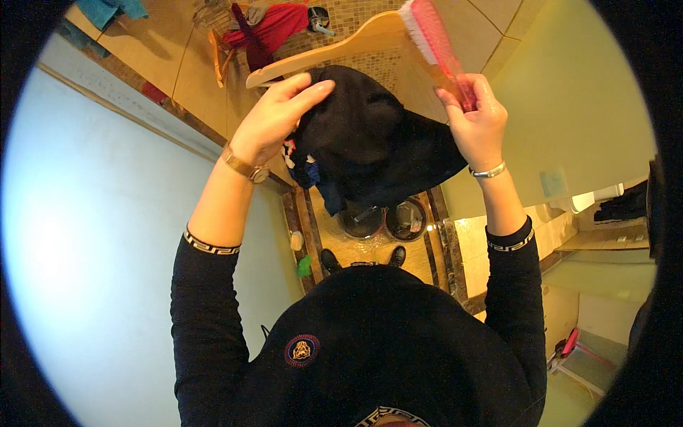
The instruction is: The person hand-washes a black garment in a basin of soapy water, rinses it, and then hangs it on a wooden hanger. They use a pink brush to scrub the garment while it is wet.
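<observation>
My right hand [479,125] grips a pink scrubbing brush [433,37] with white bristles, holding it upright beside a wooden clothes hanger [341,50]. Below the hanger hangs a dark garment [368,139]; its lower right part spreads close to my right wrist. At the hanger's left end, my left hand [280,112] is against the garment's left edge, thumb and forefinger apart. Its other fingers are hidden, so whether it grips the cloth cannot be told. Other clothing with blue and white parts [309,165] shows behind the garment's left side.
Two round basins [363,221] [406,220] stand on the floor between the garment and my feet. A pale wall [96,213] runs along the left, a greenish panel [555,117] on the right. Red cloth [272,32] hangs ahead. A green item [304,266] lies by the left wall.
</observation>
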Available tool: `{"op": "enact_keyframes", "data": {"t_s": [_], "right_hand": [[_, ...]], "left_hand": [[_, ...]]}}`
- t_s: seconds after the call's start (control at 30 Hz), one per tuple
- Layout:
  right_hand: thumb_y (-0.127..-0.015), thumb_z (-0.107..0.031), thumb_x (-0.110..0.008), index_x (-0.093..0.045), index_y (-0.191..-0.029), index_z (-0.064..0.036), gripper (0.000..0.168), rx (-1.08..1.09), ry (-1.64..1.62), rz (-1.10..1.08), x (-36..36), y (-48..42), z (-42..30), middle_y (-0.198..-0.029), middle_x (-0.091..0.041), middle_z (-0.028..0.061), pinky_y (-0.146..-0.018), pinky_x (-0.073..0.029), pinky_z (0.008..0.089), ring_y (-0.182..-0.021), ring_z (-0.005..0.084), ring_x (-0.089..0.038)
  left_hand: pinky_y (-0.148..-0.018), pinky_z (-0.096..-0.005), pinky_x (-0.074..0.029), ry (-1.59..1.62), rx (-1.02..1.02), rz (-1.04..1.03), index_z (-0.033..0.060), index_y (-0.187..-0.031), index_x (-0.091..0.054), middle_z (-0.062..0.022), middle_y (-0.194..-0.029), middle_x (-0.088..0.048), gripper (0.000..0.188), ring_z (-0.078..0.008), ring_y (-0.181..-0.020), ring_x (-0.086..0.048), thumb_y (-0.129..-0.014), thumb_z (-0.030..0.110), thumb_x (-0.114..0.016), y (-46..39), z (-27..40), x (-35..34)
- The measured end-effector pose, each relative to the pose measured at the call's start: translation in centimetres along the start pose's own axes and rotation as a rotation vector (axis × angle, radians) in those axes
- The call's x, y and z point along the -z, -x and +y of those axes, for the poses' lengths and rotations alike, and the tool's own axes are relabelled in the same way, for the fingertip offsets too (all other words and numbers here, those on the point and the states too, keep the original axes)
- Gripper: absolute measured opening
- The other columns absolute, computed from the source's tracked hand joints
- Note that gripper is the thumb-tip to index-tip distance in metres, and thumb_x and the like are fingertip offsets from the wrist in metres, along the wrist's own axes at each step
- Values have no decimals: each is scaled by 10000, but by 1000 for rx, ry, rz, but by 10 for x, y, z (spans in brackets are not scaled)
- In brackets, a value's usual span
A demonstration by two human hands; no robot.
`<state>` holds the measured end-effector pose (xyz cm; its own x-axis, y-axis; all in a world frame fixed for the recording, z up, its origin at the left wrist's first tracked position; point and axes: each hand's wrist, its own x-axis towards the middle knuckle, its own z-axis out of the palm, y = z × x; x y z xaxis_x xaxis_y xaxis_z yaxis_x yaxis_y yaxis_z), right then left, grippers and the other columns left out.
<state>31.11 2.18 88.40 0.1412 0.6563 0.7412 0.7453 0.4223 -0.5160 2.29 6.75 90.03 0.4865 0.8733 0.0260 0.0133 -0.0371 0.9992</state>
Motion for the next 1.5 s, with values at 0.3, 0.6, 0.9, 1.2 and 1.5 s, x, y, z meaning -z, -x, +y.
{"op": "enact_keyframes", "data": {"t_s": [0.3,0.6,0.9,1.2,1.5], "right_hand": [[-762,-84,-757,-601,-894,-43,208,7,-12,6,-3,-6,0,-669,-604,75,-548,-461,267,-547,138,-526],[-751,-85,-768,-615,-918,-34,232,27,-67,50,-4,-11,6,-674,-586,35,-540,-440,232,-561,87,-496],[-745,-81,-773,-629,-920,-25,233,55,-78,105,-8,-22,12,-708,-621,45,-597,-477,226,-624,70,-569],[-766,-12,-770,-634,-961,16,240,111,-137,-10,-11,-36,6,-884,-681,24,-751,-510,226,-801,69,-617],[-734,-95,-795,-601,-870,-28,247,270,-210,-187,5,-41,-3,-676,-551,71,-552,-434,257,-572,130,-514]], "left_hand": [[-738,-206,-463,150,-84,185,34,-1124,-661,-19,-1018,-680,285,-83,-835,-609,-839,21,-659,10,0,27],[-671,-224,-486,-125,-66,530,23,-872,-640,-2,-806,-640,185,-89,-735,-598,-735,13,-764,10,-18,49],[-787,-268,-496,-322,-85,693,26,-1100,-539,-91,-1081,-602,480,-132,-920,-591,-694,48,-795,8,-33,91],[-960,-380,-440,-1103,-775,534,55,-1131,-622,-97,-1110,-646,478,-277,-1047,-605,-693,161,-781,0,19,26],[-734,-215,-467,-376,114,-450,47,-1216,-621,-33,-1023,-679,376,-61,-834,-586,-968,318,-540,-17,56,28]]}}
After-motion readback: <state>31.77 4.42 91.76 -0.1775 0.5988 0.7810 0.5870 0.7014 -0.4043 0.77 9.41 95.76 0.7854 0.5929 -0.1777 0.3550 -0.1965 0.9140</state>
